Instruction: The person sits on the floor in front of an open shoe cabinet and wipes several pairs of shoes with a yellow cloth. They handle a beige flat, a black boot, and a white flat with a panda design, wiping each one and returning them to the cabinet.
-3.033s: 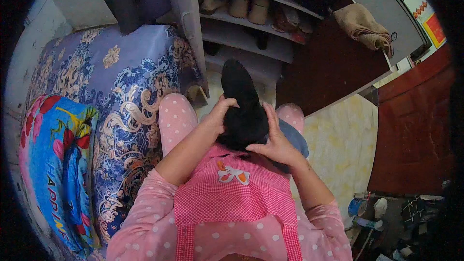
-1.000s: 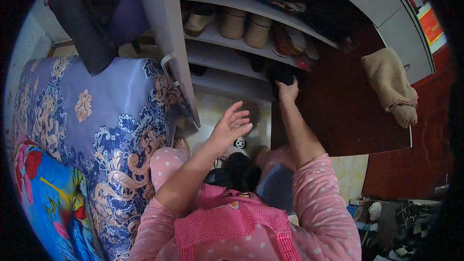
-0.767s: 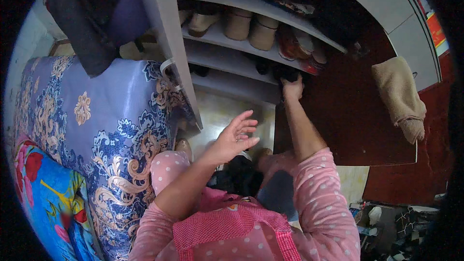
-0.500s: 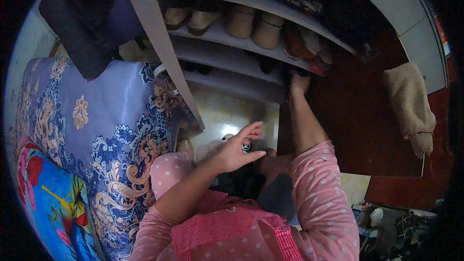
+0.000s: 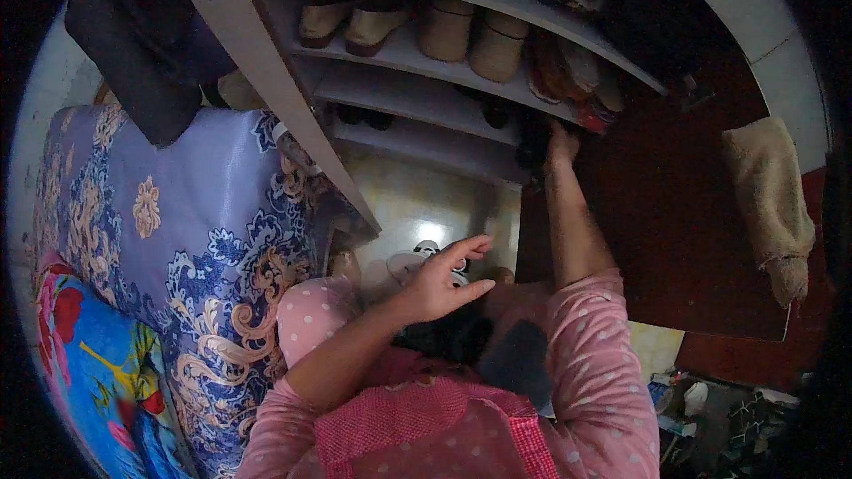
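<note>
My right hand reaches into the right end of the lower shelves. Its fingers curl against a dark object, too dim to make out. My left hand hovers over the floor in front of the rack, open and holding nothing, thumb apart from the fingers. Just above the right hand, reddish-brown shoes stand on the shelf. Further left on that shelf are beige boots and a pair of pale shoes with dark tops. Dark shoes sit lower down, in shadow.
An open dark brown door stands right of the shoe rack, with a tan cloth over its edge. A blue patterned bed cover lies left. A white-and-black item is on the floor. Clutter lies lower right.
My right hand has shifted slightly up and right, and more of the dark object beside it shows. My left hand has moved slightly, staying open. The view has shifted a little.
</note>
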Tool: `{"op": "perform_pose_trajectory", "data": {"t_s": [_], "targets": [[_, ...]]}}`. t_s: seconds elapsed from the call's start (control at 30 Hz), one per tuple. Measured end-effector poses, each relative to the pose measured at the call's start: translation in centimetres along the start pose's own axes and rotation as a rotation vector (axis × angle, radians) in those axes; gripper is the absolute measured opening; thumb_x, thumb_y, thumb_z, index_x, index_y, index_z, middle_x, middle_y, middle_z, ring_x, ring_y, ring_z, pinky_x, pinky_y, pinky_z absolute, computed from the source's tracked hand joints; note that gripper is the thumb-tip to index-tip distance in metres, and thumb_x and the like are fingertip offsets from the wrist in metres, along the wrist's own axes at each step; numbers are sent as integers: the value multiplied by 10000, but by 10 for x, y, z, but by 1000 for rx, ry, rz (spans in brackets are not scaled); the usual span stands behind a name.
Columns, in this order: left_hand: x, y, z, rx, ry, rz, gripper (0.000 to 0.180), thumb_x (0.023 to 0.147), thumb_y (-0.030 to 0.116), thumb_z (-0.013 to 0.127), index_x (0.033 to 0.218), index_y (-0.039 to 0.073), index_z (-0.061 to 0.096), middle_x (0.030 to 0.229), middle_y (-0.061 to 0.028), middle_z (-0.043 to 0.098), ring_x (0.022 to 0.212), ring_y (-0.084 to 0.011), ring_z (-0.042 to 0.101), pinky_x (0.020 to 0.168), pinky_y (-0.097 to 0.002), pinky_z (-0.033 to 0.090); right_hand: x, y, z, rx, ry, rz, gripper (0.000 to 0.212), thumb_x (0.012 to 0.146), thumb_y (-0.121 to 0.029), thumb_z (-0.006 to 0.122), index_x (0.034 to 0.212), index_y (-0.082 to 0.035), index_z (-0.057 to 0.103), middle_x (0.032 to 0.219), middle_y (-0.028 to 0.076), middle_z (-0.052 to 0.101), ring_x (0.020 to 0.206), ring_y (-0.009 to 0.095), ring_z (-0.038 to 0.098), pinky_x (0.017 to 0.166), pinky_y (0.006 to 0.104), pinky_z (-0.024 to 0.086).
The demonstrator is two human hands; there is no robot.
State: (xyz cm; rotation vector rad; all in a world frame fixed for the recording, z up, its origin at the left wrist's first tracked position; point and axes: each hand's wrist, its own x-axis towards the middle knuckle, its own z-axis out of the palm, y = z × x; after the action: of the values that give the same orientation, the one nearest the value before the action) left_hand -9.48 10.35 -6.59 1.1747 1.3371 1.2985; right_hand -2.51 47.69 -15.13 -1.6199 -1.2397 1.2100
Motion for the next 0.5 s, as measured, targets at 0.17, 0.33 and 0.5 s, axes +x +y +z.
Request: {"op": "perform_pose_trajectory", "data": {"t_s": [0.17, 0.33, 0.5], "targets": [[0, -2, 1, 3, 7, 4, 657, 805, 220, 712, 1369, 98, 398, 1301, -107, 498, 1156, -233, 506, 937, -384, 415, 11, 14, 3, 556, -101, 22, 753, 732, -337, 759, 1283, 74, 452, 1288, 161, 502, 1156, 257, 488, 974, 393, 372], [-3, 1, 4, 5, 8, -11, 666, 793, 204, 721, 1367, 99, 401, 1309, -109, 479, 1166, -237, 498, 946, -397, 416, -26, 25, 8, 449, -125, -220, 976, 703, -402, 779, 1390, 52, 255, 1405, 183, 364, 1247, 325, 398, 1044, 416, 328], [1, 1, 5, 44, -21, 17, 657, 793, 172, 717, 1363, 81, 405, 1299, -99, 490, 1168, -215, 493, 961, -360, 407, -43, 28, 7, -144, 25, -430, 1089, 679, -296, 822, 1434, 34, 109, 1464, 174, 250, 1323, 303, 293, 1095, 373, 235]]}}
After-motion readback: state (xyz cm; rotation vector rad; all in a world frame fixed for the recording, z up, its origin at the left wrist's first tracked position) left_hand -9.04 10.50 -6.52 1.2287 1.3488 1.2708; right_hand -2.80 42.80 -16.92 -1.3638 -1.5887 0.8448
